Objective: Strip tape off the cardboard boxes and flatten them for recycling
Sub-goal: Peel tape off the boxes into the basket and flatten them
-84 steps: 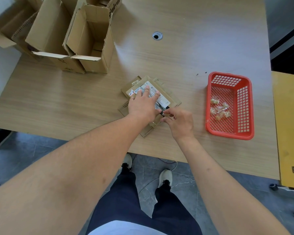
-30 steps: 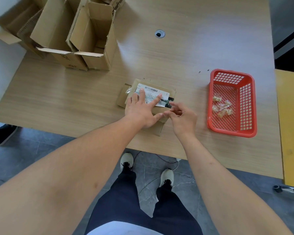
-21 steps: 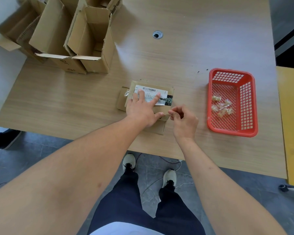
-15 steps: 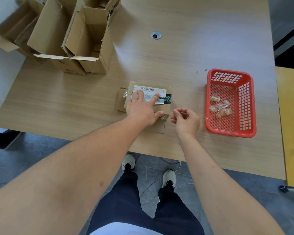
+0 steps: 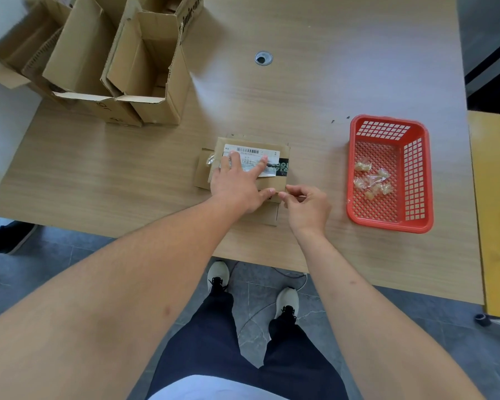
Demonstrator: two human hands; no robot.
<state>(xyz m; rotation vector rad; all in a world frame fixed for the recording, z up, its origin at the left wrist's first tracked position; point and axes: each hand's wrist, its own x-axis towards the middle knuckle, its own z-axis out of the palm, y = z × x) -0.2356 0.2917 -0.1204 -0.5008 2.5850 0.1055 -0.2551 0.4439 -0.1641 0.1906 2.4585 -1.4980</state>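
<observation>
Right hand point(image 5: 308, 209): thumb and forefinger tips point(image 5: 283, 195) pressed together at the near right corner of the flattened box, apparently pinching a tape end; no tape could be made out between them, so whether they held anything was uncertain. Remaining fingers curled loosely.

Left hand point(image 5: 237, 186): fingers spread and laid flat across the shipping label point(image 5: 253, 153), palm down on the cardboard, judged to be there to pin the piece while the other hand picked at its edge.

Small flattened box point(image 5: 277, 184): lay flat at mid-table, near the front edge, label uppermost, with a black printed tape band point(image 5: 280, 167) running out from under the label to its right side and clear tape crumpled at its left edge.

Red plastic basket point(image 5: 427, 174): stood to the right, within the right hand's reach, holding wads of stripped clear tape point(image 5: 371, 180); evidently the discard bin.

Open cartons point(image 5: 145, 67): grouped at the far left corner of the wooden table point(image 5: 300, 82), upright, unflattened, presumably awaiting their turn.
</observation>
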